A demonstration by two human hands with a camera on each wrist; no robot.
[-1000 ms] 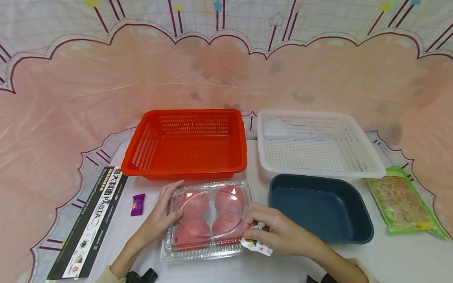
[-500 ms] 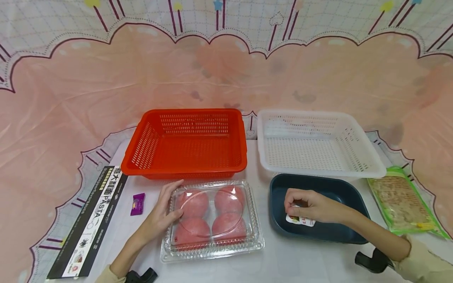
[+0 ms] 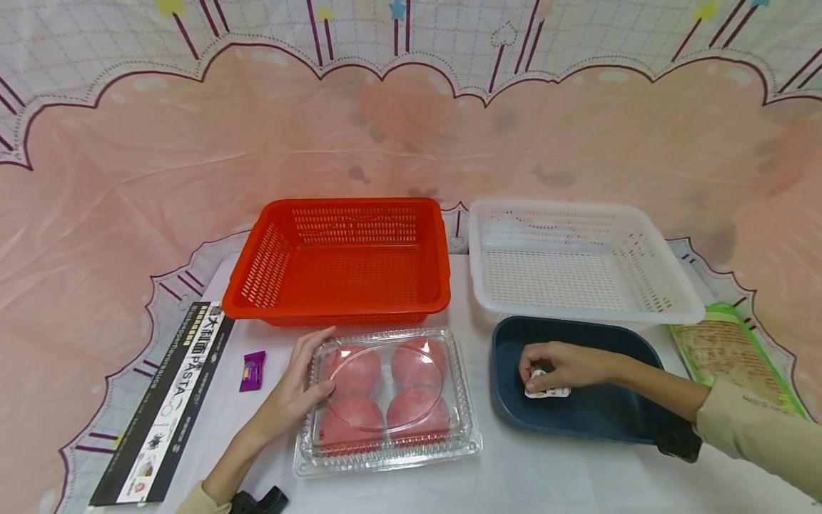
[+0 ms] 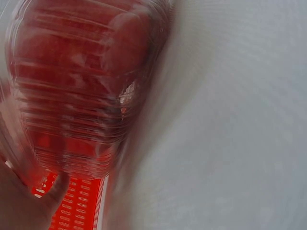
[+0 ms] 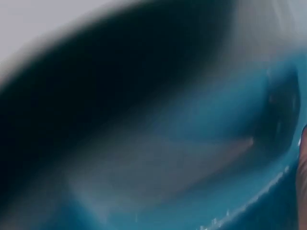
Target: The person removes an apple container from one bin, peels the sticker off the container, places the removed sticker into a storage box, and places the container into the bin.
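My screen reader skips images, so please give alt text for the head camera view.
A person's right hand holds a small white packet inside a dark blue tray, while the left hand rests on a clear clamshell box of pink buns. Behind stand a red basket and a white basket.

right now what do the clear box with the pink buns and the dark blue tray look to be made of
The clear clamshell box of pink buns looks like thin glossy transparent plastic: ribbed edges, glare on the lid, buns visible through it. The dark blue rounded tray looks like thicker opaque moulded plastic, smooth with a soft sheen and rolled rim; melamine or similar cannot be ruled out.
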